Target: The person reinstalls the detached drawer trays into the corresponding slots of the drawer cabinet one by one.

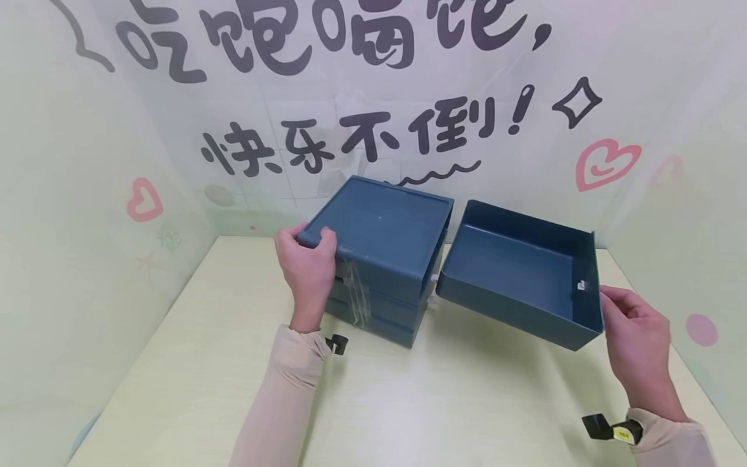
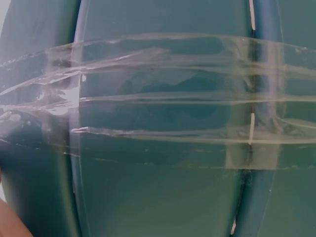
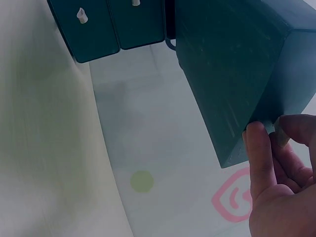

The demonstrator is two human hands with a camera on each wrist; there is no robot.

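A dark blue desktop drawer cabinet (image 1: 379,220) stands on the table, clear tape (image 2: 163,98) stuck down its side. My left hand (image 1: 306,266) grips its top left corner, thumb on top. To the right, an open-topped blue drawer (image 1: 513,259) hangs above the table beside the cabinet; nothing lies in it except a small white fitting (image 1: 581,285) on its front wall. My right hand (image 1: 639,337) pinches the drawer at the middle of its front face; the fingers hide what they pinch. Whether the drawer's back end touches the cabinet I cannot tell.
Lower drawer fronts with small white knobs (image 3: 82,16) show in the right wrist view. The pale table (image 1: 397,408) meets a printed wall sheet (image 1: 525,162) behind the cabinet, with more sheeting at both sides.
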